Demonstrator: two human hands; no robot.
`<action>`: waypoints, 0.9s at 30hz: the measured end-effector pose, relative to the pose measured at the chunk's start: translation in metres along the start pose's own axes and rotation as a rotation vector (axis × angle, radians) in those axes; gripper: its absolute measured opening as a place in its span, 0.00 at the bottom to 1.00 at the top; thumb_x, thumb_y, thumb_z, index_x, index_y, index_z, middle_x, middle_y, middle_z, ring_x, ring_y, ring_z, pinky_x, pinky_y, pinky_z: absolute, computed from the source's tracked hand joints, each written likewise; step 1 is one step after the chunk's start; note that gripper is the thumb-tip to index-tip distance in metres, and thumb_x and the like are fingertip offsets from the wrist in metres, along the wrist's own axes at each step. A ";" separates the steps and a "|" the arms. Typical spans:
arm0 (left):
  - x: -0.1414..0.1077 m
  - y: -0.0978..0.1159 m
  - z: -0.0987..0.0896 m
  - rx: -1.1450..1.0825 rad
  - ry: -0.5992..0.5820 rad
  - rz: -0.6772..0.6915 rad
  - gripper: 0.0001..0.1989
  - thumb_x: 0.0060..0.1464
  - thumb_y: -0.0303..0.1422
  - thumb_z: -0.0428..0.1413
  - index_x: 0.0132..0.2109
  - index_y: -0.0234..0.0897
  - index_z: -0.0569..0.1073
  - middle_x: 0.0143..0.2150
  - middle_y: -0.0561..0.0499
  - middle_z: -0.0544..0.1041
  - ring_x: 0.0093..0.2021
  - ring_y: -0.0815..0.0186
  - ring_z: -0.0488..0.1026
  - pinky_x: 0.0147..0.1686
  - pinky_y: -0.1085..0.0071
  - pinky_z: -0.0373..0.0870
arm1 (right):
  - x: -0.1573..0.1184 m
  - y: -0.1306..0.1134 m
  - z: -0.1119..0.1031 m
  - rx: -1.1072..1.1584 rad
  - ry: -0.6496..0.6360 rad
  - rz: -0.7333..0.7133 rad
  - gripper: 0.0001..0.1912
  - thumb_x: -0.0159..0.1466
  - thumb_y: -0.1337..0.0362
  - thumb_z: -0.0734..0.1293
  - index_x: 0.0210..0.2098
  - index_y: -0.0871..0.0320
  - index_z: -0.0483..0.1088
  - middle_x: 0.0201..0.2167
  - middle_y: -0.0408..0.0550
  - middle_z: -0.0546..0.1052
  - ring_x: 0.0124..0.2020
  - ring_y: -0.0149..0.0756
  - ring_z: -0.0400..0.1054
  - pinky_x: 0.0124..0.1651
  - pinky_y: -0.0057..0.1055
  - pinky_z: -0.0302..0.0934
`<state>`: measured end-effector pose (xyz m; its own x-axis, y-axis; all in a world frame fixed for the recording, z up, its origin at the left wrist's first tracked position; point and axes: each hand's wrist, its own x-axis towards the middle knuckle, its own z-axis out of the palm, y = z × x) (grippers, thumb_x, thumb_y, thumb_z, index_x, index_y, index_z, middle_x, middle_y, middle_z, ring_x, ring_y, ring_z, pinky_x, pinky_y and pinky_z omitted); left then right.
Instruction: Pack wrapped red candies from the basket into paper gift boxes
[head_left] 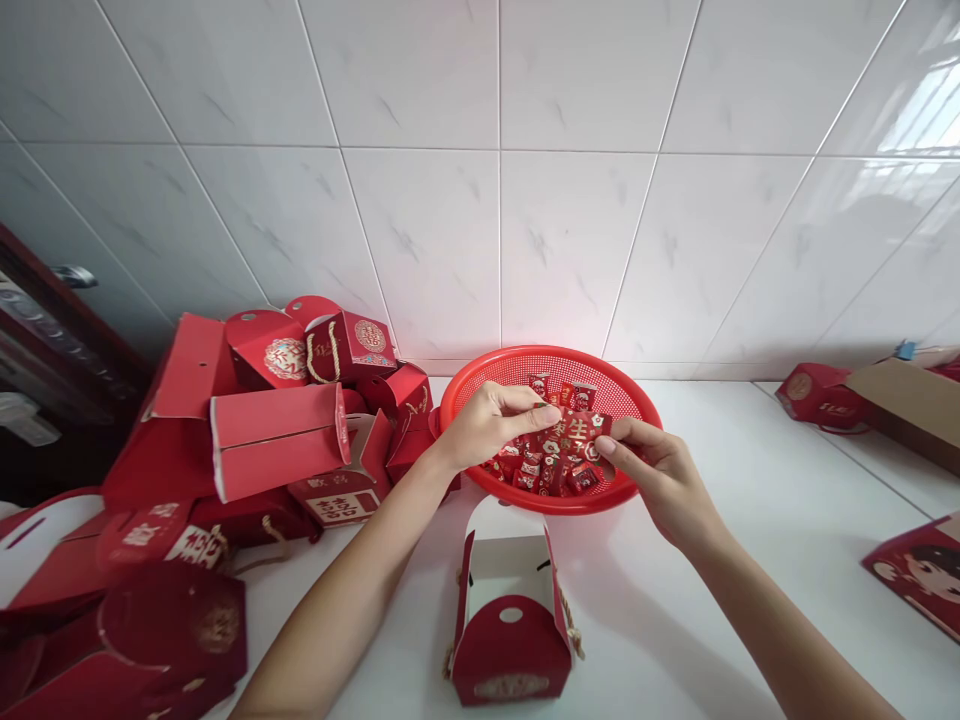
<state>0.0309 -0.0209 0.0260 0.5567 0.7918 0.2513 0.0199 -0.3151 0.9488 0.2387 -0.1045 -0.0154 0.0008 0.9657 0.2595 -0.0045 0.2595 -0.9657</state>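
Between my two hands is a red candy packet [576, 434] with gold characters and flower prints. Its left end is pinched by my left hand [495, 425], and its right end by my right hand [654, 470]. The packet is held over a red plastic basket [551, 357] with a perforated wall. Several small red wrapped candies [527, 470] lie inside, partly hidden by the packet and my hands. Just in front of the basket stands a dark red gift box [512, 650] with its top open, a white inside and rope handles at its sides.
Several red gift boxes [281, 440] are heaped on the left, some flattened or tipped. At the right lie another red box [821, 395], a brown cardboard box [900, 400] and a printed red box [919, 570]. A tiled wall [574, 250] rises behind the white tabletop [720, 620].
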 end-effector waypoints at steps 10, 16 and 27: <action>0.001 -0.003 -0.005 0.110 -0.065 0.113 0.24 0.58 0.46 0.63 0.21 0.36 0.69 0.24 0.54 0.63 0.28 0.69 0.58 0.29 0.69 0.59 | 0.001 0.001 0.010 0.074 -0.052 0.048 0.15 0.66 0.49 0.73 0.33 0.54 0.73 0.31 0.43 0.73 0.33 0.35 0.67 0.36 0.32 0.65; 0.003 -0.012 -0.008 0.169 -0.127 0.043 0.21 0.63 0.48 0.56 0.33 0.35 0.80 0.32 0.49 0.78 0.35 0.63 0.73 0.37 0.68 0.70 | 0.004 0.003 0.007 0.024 0.060 -0.060 0.19 0.66 0.50 0.74 0.28 0.55 0.69 0.25 0.42 0.70 0.29 0.33 0.64 0.32 0.30 0.61; 0.041 -0.048 -0.018 1.009 -0.458 -0.467 0.16 0.38 0.33 0.68 0.39 0.41 0.84 0.37 0.49 0.84 0.35 0.59 0.77 0.30 0.71 0.64 | 0.016 0.017 -0.007 0.003 0.233 -0.061 0.24 0.60 0.46 0.76 0.25 0.55 0.65 0.24 0.40 0.68 0.27 0.33 0.63 0.33 0.32 0.61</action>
<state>0.0377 0.0365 -0.0061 0.5618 0.7437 -0.3625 0.8257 -0.4767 0.3017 0.2461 -0.0846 -0.0277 0.2323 0.9222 0.3090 -0.0004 0.3178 -0.9482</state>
